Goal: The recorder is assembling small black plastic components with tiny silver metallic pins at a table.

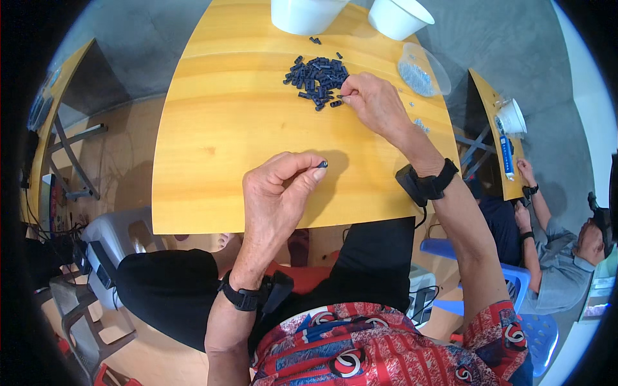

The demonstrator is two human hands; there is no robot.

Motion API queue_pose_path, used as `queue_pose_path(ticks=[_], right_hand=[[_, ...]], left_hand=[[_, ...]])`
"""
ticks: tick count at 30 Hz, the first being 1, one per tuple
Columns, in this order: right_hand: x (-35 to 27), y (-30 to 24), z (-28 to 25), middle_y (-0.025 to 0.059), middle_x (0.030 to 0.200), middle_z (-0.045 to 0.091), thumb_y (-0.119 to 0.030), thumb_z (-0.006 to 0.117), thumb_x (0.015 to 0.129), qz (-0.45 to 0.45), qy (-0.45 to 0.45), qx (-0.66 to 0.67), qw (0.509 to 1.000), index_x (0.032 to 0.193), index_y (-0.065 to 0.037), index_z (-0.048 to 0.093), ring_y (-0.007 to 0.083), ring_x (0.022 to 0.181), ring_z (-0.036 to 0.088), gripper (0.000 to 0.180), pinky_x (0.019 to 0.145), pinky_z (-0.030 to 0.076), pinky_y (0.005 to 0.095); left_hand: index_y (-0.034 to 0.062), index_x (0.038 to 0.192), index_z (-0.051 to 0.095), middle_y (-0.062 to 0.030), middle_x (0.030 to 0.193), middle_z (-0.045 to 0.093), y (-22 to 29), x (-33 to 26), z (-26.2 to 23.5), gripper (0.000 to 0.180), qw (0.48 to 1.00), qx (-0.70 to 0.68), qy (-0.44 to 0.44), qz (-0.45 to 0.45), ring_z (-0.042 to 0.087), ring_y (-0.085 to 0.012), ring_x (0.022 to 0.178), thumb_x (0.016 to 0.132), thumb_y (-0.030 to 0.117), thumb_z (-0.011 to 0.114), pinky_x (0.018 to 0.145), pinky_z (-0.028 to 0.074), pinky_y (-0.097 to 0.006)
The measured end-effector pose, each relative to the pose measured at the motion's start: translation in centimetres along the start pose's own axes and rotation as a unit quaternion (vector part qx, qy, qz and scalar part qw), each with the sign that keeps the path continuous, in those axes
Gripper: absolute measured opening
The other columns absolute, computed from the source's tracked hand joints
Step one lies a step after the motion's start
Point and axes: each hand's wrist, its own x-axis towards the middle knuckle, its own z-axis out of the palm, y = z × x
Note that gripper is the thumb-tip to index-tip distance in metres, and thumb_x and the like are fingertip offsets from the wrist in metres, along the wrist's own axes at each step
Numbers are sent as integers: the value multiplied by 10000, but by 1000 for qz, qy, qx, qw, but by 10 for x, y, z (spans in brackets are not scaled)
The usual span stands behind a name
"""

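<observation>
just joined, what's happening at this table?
A person sits at a yellow wooden table. The left hand pinches one small dark plastic piece between thumb and fingertip, raised over the tabletop. The right hand reaches into the pile of small dark plastic pieces, fingertips at its right edge. Two white plastic tubs stand at the far edge, and a clear bag of small pale parts lies to the right. Another person sits at a neighbouring table on the right.
</observation>
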Motion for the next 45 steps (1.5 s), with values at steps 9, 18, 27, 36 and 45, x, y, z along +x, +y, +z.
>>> queue_pose_path(ticks=[9,18,27,36,45], right_hand=[[-43,-57,-40,43,710,586,-44,568,840,154,-81,334,926,892,17,562,78,553,553,81,487,432,219],[-69,-79,-43,33,705,617,-35,572,850,133,-103,417,893,938,20,602,59,587,575,107,520,461,199],[-75,-92,-35,55,757,593,0,562,820,43,-50,378,924,893,6,599,99,585,563,82,542,455,246],[-73,-93,-34,84,794,565,19,531,824,-71,-5,234,970,888,13,580,147,622,581,81,563,456,252],[-72,-96,-30,121,774,544,31,564,761,-141,30,172,975,858,-42,565,325,702,578,122,589,476,377]], left_hand=[[-15,892,680,-24,800,654,7,-1,-4,89,998,-34,17,-44,570,-69,729,809,15,668,667,461,-207],[-8,914,682,-28,818,665,5,-1,-2,111,998,-34,4,-52,577,-65,749,809,26,679,686,470,-204],[-7,925,684,-23,815,668,5,-3,-2,121,997,-55,-3,-55,581,-60,753,809,28,683,688,473,-201],[-12,922,686,-20,801,665,5,-3,-2,123,998,-42,-2,-52,570,-51,737,805,27,687,675,471,-197],[-17,919,682,-29,756,656,8,-1,-6,109,995,-62,-21,-72,589,-68,679,816,9,657,622,477,-194]])
